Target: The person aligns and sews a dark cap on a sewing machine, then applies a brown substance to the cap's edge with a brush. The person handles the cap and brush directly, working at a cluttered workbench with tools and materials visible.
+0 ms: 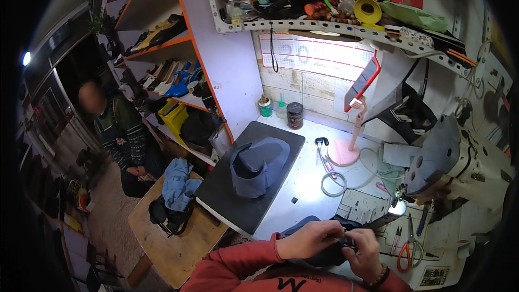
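Low in the view, my left hand (308, 241) and my right hand (366, 254) are close together over a dark navy piece of fabric (327, 258). The fingers of both hands are closed in a pinch on the cloth, and my left fingertips nearly meet my right ones. What lies exactly between the fingertips is too small to make out. Just right of my hands stands a grey sewing machine (440, 165), its small lamp lit. A blue-grey stitched fabric piece, curved like a cap or pouch (267, 158), rests on a black board (223, 190) ahead to the left.
Orange-handled scissors (405, 256) and pink snips (397, 238) lie by the machine. Behind stand a phone (363, 82) on a pink stand (344, 153), a dark jar (295, 115) and an overhead shelf (346, 30). At left are a wooden stool (157, 243), shoe shelves (162, 45) and a seated person (127, 135).
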The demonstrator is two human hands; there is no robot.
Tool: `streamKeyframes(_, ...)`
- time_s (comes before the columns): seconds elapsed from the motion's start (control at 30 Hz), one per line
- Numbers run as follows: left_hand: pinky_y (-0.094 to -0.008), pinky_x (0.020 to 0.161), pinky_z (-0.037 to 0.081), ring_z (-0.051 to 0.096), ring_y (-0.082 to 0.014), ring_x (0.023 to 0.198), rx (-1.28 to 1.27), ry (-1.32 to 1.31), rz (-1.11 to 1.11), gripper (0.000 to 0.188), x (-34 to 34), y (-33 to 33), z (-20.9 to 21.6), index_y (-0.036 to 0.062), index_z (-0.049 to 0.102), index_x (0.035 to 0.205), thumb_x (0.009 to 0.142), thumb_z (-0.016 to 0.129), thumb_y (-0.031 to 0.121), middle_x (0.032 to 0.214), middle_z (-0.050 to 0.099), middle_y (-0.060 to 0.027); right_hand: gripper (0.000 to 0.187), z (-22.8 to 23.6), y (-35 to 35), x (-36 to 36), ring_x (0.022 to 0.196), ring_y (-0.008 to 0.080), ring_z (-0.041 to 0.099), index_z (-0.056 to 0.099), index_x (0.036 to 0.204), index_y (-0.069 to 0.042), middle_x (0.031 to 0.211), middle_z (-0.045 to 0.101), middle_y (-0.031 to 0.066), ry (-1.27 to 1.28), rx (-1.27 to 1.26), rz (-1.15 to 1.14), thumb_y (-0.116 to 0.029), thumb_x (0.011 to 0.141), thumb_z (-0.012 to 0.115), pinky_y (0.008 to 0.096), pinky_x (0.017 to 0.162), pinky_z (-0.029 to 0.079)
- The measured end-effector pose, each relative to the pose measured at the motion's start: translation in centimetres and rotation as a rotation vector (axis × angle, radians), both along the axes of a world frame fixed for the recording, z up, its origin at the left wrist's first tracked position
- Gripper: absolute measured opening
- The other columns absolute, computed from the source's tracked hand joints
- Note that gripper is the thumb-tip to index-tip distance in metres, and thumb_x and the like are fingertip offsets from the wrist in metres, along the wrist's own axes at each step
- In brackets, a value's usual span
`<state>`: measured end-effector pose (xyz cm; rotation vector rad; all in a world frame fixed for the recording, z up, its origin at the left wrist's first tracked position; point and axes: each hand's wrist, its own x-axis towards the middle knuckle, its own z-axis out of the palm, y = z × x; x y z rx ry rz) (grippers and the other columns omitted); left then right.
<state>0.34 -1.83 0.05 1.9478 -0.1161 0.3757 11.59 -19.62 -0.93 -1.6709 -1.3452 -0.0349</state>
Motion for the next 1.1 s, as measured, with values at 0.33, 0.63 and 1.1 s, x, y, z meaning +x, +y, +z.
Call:
streamKeyframes(0.33,-0.0261,0.071,0.043,0.051,-0.0121,0.075,-0.258,0.039,0.254,0.008,0.7,0.9,-1.3,0.0008,0.054,0.086,0.082,0.061,0.000,0.079,0.054,-0.0037,0.017,-0.6,0.6,-0.5,0.051,0.0272,0.051,0.055,0.070,-0.001,0.059,0.049,0.0130,0.200,-0.171,0.016,-0.010,0.083,0.060,0.0346,0.049,0.039)
streamKeyframes(0.63,-0.0190,0.066,0.040,0.050,-0.0057,0.071,-0.535,-0.008,0.364,0.016,2.1,2.4,-2.1,0.0053,0.053,0.084,0.079,0.060,-0.008,0.078,0.056,0.0003,0.020,-0.5,-1.1,2.2,0.065,0.0069,0.048,0.059,0.090,0.000,0.069,0.056,0.0019,0.812,-0.296,0.215,-0.020,0.091,0.061,0.0250,0.058,0.043)
streamKeyframes(1.1,-0.0252,0.085,0.041,0.054,-0.0129,0.090,-0.234,0.091,0.374,0.018,2.3,3.4,-1.1,0.0021,0.057,0.097,0.081,0.061,0.000,0.094,0.058,-0.0033,0.020,-0.5,-1.9,3.6,0.084,0.0046,0.054,0.059,0.106,0.002,0.093,0.062,0.0002,1.205,-0.234,0.493,-0.008,0.089,0.062,0.0202,0.075,0.046)
